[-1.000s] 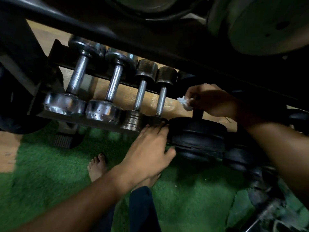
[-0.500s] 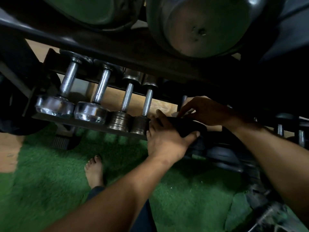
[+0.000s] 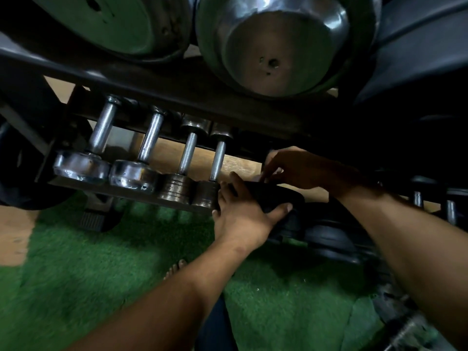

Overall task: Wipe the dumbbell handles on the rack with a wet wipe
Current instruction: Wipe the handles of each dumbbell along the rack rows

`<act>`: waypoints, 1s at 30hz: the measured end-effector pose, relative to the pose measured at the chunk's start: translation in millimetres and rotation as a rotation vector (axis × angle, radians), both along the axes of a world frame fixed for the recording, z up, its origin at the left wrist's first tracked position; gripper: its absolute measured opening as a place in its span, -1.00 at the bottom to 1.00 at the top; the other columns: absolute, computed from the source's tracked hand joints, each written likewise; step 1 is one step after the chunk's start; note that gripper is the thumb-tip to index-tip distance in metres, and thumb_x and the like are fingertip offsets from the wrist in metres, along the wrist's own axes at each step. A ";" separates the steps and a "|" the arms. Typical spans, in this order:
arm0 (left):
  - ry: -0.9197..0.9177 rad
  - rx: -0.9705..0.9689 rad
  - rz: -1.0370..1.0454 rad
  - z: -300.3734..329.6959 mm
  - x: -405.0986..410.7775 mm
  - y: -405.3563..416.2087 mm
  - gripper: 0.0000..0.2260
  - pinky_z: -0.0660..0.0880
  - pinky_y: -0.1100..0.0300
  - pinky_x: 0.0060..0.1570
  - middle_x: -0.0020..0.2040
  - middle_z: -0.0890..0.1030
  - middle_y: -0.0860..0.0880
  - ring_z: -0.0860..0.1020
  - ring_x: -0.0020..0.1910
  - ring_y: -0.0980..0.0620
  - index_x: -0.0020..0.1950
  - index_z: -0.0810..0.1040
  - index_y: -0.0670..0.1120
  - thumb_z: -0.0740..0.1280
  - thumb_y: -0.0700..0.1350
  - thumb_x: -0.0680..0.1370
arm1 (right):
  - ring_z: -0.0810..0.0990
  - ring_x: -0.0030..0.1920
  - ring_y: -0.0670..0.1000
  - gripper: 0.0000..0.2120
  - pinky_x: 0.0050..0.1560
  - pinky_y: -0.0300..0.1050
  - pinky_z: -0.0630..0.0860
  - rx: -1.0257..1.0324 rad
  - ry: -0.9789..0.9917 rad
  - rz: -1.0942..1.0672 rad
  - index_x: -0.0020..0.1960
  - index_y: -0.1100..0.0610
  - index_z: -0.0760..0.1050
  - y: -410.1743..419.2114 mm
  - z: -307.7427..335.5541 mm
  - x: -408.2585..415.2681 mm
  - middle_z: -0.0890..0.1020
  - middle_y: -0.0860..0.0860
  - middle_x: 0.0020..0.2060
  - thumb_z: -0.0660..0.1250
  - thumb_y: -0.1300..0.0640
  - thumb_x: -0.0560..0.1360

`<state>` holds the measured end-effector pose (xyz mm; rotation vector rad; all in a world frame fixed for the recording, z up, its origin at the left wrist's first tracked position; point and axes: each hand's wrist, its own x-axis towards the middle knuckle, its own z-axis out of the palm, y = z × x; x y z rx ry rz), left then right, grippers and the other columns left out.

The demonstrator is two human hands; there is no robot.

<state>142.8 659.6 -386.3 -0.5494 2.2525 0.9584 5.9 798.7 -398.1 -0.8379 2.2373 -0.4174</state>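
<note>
Several steel dumbbells lie in a row on the lower shelf of the black rack [image 3: 131, 192], their knurled handles [image 3: 152, 138] pointing away from me. To their right sits a black rubber dumbbell [image 3: 276, 196]. My left hand [image 3: 243, 214] grips its near head, thumb on the right side. My right hand [image 3: 298, 168] reaches behind that head, fingers curled down at the handle, which is hidden. A pale bit of the wet wipe [image 3: 258, 177] shows under those fingers.
Large steel dumbbell heads [image 3: 273, 46] on the upper shelf hang just above my hands. More black dumbbells [image 3: 329, 239] fill the shelf to the right. Green turf [image 3: 101, 274] covers the floor, and my bare toes [image 3: 174, 268] show below my left arm.
My left hand shifted from the shelf edge onto the black dumbbell's head and closed on it. My right hand dropped lower behind it, so the wipe is now mostly hidden. My view moved down.
</note>
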 end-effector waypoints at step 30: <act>-0.038 0.103 0.083 5.1 -2.6 -1.7 0.20 0.03 -0.30 0.54 0.66 -0.10 -0.19 -0.07 0.64 -0.22 0.65 -0.30 -0.04 0.38 0.49 0.37 | 0.65 -0.13 0.02 -0.87 -0.15 -0.17 0.54 0.222 -0.106 -0.677 -0.16 0.14 0.66 -9.4 5.0 16.8 0.69 0.05 -0.22 0.54 0.11 0.36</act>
